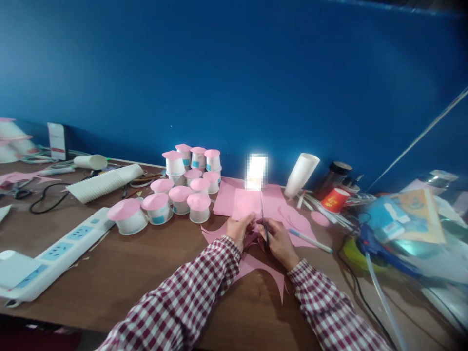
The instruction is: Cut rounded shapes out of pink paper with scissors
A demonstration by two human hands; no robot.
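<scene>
In the head view my left hand (pixel 239 230) pinches the lower edge of a sheet of pink paper (pixel 244 204), lifted in front of a bright, blurred-out patch. My right hand (pixel 280 241) is closed around scissors (pixel 264 226), their blades pointing up beside the sheet. Curved pink offcuts (pixel 261 273) lie on the table under both wrists. More pink paper (pixel 226 194) is spread flat behind my hands. Just right of my right hand rests a pen (pixel 310 240) with a light barrel and blue end.
Several white paper cups (pixel 158 214) topped with pink discs stand at the left. A power strip (pixel 62 251) lies nearer the left edge. On the right are a white paper tube (pixel 302 174), a red cup (pixel 334 200) and a heap of packets (pixel 409 219). A blue wall (pixel 234 87) rises behind.
</scene>
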